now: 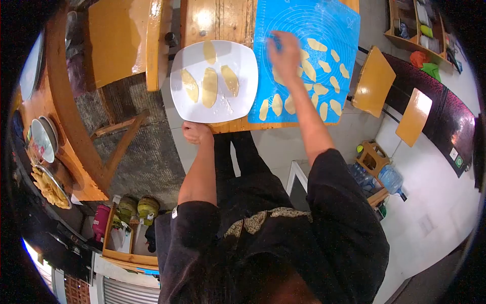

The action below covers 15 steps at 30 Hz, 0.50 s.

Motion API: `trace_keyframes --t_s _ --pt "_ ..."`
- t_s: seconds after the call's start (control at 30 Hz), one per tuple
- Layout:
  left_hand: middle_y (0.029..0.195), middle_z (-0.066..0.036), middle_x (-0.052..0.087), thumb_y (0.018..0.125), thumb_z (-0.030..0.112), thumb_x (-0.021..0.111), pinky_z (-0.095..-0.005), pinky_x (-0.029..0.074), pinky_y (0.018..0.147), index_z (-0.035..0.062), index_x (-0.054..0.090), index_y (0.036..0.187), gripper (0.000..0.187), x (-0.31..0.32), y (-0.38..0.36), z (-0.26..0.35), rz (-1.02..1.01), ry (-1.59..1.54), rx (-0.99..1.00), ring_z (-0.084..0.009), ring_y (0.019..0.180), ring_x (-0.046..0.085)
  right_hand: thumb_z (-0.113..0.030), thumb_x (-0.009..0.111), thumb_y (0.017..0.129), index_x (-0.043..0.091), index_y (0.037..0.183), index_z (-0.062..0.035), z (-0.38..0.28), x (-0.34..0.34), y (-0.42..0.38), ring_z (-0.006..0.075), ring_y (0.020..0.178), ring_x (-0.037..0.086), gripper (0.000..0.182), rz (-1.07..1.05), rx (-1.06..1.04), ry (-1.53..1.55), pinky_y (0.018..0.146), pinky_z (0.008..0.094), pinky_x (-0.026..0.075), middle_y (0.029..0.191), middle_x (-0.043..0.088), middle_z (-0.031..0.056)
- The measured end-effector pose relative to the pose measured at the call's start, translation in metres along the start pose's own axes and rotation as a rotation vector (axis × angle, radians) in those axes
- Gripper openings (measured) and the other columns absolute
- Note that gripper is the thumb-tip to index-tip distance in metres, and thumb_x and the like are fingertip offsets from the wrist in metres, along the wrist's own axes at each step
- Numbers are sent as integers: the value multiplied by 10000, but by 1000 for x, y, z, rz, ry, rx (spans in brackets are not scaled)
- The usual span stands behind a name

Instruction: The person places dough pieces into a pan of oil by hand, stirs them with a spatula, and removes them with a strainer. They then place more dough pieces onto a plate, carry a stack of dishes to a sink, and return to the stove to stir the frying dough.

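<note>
A white square plate (248,76) lies on the wooden table, with several flat, pale yellow oval dough pieces (209,87) on it. My left hand (196,133) is closed at the plate's near left corner, by the table edge; whether it grips the rim or the table is hidden. To the right, a blue baking mat (324,15) with printed circles carries several smaller pieces of the same dough (309,71). Over the left part of this mat is my right hand (284,55), its fingers smeared by motion. I cannot see anything held in it.
The wooden table's front edge (233,125) runs just before my body. Yellow stools (373,81) stand at the right, and a wooden bench (119,40) at the left. Bowls (44,139) sit on a side counter. Water bottles (391,178) are in a crate at lower right.
</note>
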<state>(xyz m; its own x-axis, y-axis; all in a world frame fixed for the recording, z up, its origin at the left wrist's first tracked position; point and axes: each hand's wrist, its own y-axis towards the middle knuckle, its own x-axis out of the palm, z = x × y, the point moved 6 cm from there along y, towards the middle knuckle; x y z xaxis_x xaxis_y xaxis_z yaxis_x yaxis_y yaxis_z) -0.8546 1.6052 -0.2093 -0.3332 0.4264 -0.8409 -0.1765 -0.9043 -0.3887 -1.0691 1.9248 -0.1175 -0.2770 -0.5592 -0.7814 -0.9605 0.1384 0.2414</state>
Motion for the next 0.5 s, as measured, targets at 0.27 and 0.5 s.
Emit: trace_keyframes --t_s 0.27,0.5 --pt "870 -235 630 846 341 408 -496 413 749 -4 651 909 426 -6 -7 12 -2 30 23 -420 819 563 -268 754 701 628 954 -52 80 -56 -24 296 935 541 356 -152 159 -198 836 405 428 966 595 119" --pt "857 -245 628 851 337 399 -501 405 735 -18 649 879 436 -6 -6 10 46 22 16 -429 808 564 -244 747 700 636 902 -54 86 -62 -20 301 868 564 299 -217 183 -273 770 397 450 901 607 129"
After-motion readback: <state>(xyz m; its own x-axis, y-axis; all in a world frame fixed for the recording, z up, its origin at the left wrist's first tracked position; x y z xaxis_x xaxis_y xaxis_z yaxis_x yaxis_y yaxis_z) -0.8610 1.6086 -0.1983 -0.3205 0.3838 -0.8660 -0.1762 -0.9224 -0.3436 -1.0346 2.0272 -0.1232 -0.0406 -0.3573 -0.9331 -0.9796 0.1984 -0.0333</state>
